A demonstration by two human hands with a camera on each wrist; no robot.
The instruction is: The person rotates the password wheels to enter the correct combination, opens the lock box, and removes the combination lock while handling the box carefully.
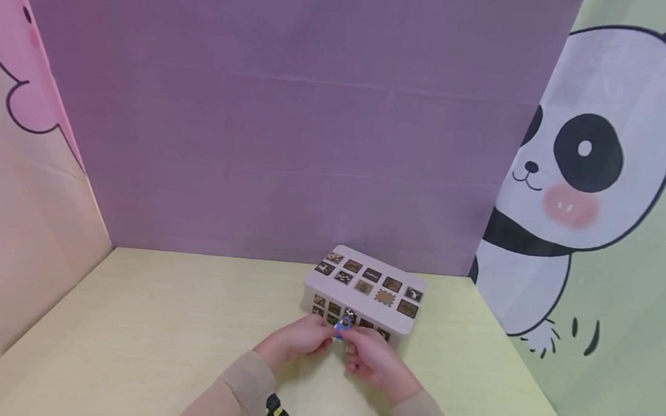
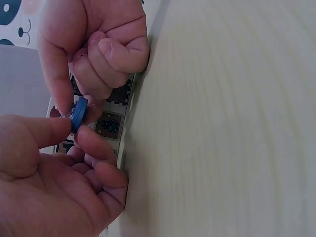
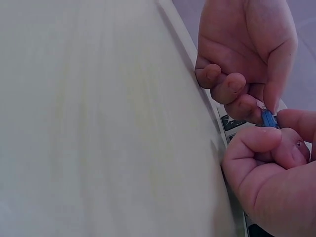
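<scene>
A small blue padlock (image 1: 342,328) hangs by the metal clasp (image 1: 350,314) on the front of a white box (image 1: 360,303) with dark picture squares. My left hand (image 1: 302,336) pinches the padlock between thumb and forefinger from the left. From the other side, my right hand (image 1: 373,358) pinches it too, its other fingers curled in. Edge-on in the left wrist view, the padlock body (image 2: 79,114) sits between both sets of fingertips. Fingers hide much of the padlock (image 3: 269,118) in the right wrist view, and whether its shackle is locked cannot be told.
The box stands at an angle towards the back of a pale wood-grain table (image 1: 167,339). Behind it hangs a purple curtain (image 1: 292,132). Printed cloths flank the table, a panda (image 1: 629,82) on the right one.
</scene>
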